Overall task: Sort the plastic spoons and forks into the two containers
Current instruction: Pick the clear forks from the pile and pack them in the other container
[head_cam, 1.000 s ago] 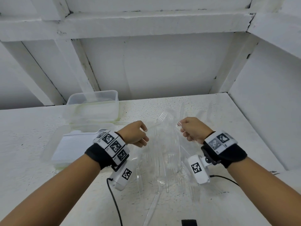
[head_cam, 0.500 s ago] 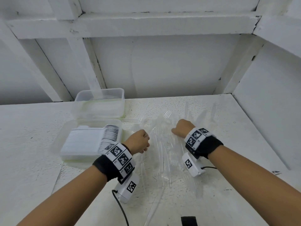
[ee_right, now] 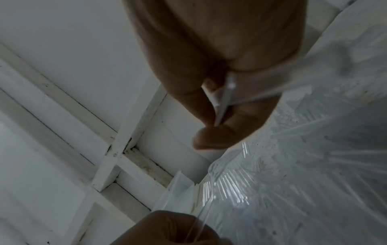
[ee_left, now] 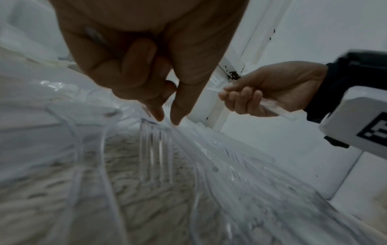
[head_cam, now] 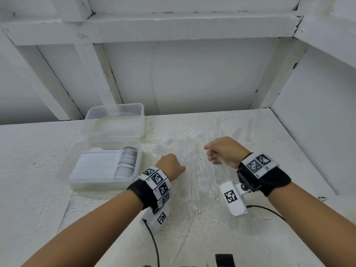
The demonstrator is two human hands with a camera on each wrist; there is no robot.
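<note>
A loose pile of clear plastic forks and spoons (head_cam: 194, 170) lies on the white table (head_cam: 38, 160) between my hands. My left hand (head_cam: 170, 165) points down into the pile. In the left wrist view its thumb and forefinger tips (ee_left: 176, 121) touch the cutlery (ee_left: 157, 149) with a small gap between them, and the other fingers are curled; I cannot tell whether they pinch a piece. My right hand (head_cam: 210, 153) hovers above the pile and grips a clear plastic utensil (ee_right: 225, 97). The near container (head_cam: 134, 182) holds stacked spoons. The far container (head_cam: 115, 112) looks nearly empty.
Both containers stand at the left rear of the pile. White walls and beams (head_cam: 192, 83) close off the back, and a white wall (head_cam: 308, 132) rises on the right. A black cable (head_cam: 154, 243) trails near the front edge.
My left hand has dropped from holding a fork up to touching the pile. My right hand dipped toward the pile, then rose again with its utensil.
</note>
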